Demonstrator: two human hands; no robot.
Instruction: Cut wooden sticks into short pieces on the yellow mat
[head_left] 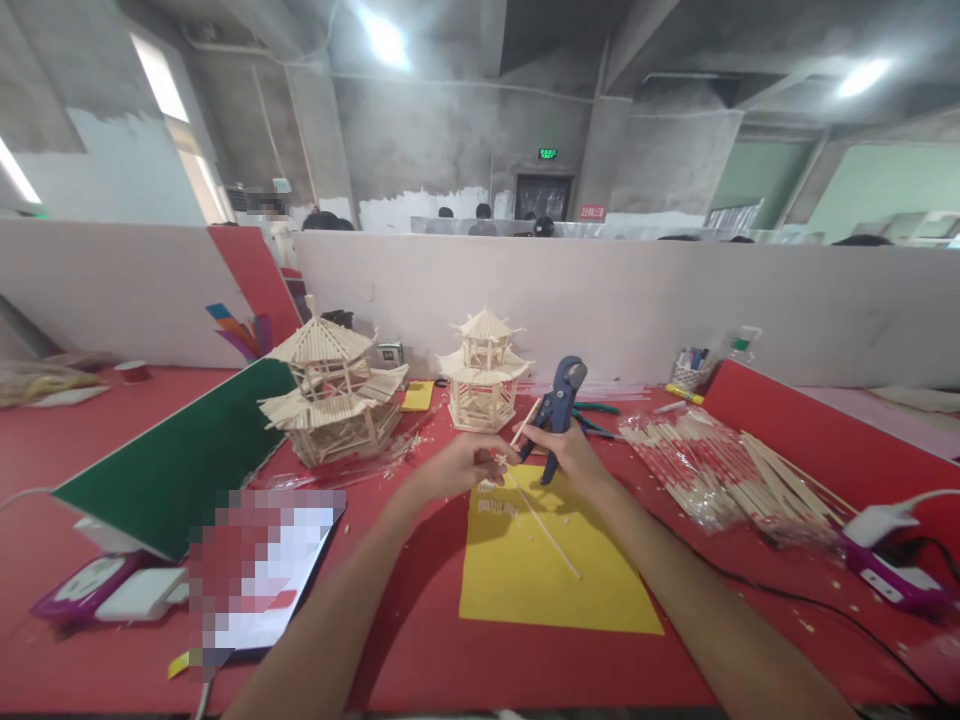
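My right hand is wrapped round the handles of a dark blue cutter, its head pointing up. A short wooden stick stands tilted between my two hands. My left hand is closed just left of the cutter, with its fingertips at the thin sticks; exactly what they pinch is too small to tell. Below my hands, a long thin stick slants over a yellow sheet, where short cut pieces lie near the top left. Behind stand a small stick pavilion and, further left, a larger one.
Bagged wooden sticks lie at the right, beside a red divider and a pen cup. A tablet, a green board and a purple power strip are at the left. A black cable crosses the right.
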